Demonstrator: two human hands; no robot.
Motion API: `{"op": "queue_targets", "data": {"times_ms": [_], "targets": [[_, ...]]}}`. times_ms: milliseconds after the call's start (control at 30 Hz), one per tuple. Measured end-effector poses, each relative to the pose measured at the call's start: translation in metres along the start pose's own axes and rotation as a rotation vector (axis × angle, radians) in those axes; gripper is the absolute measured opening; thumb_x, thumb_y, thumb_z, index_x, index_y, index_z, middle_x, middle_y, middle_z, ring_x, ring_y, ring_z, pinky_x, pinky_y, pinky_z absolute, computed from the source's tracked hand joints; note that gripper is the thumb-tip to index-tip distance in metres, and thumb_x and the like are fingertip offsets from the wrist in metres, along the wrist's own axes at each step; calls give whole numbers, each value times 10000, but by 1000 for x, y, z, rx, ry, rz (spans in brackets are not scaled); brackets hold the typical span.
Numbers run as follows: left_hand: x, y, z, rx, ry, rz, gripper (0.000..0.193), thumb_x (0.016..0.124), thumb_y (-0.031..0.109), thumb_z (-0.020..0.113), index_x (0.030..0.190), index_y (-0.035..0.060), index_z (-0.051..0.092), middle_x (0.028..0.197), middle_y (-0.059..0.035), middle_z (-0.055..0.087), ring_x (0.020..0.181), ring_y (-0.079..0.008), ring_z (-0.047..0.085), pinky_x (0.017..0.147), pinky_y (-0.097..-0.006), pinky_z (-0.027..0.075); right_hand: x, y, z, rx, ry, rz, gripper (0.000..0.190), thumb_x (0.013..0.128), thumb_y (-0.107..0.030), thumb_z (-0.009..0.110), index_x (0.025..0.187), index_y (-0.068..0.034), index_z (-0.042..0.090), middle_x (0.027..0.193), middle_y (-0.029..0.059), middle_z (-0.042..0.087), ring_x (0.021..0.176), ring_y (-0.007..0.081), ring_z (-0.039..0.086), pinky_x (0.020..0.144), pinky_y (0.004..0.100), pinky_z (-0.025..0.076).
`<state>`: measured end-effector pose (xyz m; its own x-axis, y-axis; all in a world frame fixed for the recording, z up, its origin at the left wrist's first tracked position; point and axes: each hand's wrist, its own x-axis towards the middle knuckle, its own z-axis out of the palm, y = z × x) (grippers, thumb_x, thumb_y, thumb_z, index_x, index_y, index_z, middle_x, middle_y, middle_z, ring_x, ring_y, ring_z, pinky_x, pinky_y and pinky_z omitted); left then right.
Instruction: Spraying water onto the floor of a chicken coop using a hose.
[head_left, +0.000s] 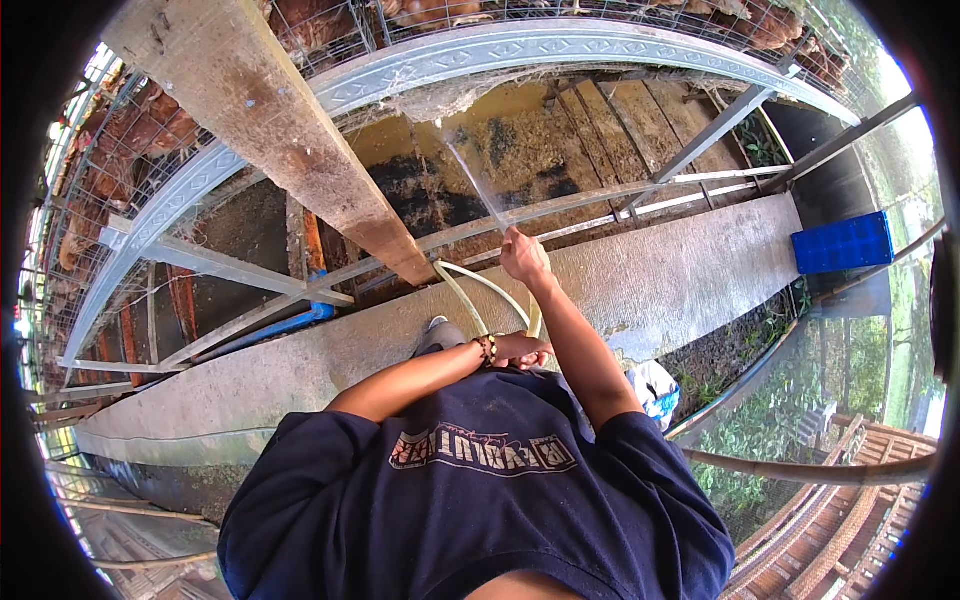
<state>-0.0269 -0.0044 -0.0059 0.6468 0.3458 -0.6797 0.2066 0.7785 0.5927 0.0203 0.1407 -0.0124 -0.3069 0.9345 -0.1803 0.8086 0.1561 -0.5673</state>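
Observation:
My right hand (525, 259) is closed around the end of a pale yellow hose, with its arm stretched forward. From there a jet of water (476, 180) shoots out under the cages. Close to my body, my left hand (521, 350) grips the pale hose (466, 300) lower down; its fingers are partly hidden. A loop of the hose bends forward onto the concrete walkway. Past my right hand lies the wet, dirty floor (517, 142) under the cages, with yellowish water, dark patches and slats. A beaded bracelet (487, 349) circles my left wrist.
Wire cages with brown hens (307, 30) run above a galvanized metal beam (555, 49). A thick wooden post (300, 142) slants before me. A blue plastic container (843, 243) stands at the right end of the concrete walkway (675, 255). Blue pipe (255, 330) runs left; netting lines the right.

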Motion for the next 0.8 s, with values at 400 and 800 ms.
{"op": "queue_targets", "data": {"times_ms": [400,800], "targets": [[1,-1,0,14,1,-17,348,824,353,598,683,38,552,484,39,390,437,-79,376,440,-223,324,3,6,11,42,7,-94,149,836,-164,492,934,-86,573,804,263,624,797,451,609,723,512,491],[1,-2,-2,-5,-24,-14,380,836,389,591,690,39,554,485,43,383,450,-74,372,453,-222,314,0,5,9,9,-14,-42,178,816,-177,498,945,-97,590,806,270,627,802,455,611,729,522,493]]}}
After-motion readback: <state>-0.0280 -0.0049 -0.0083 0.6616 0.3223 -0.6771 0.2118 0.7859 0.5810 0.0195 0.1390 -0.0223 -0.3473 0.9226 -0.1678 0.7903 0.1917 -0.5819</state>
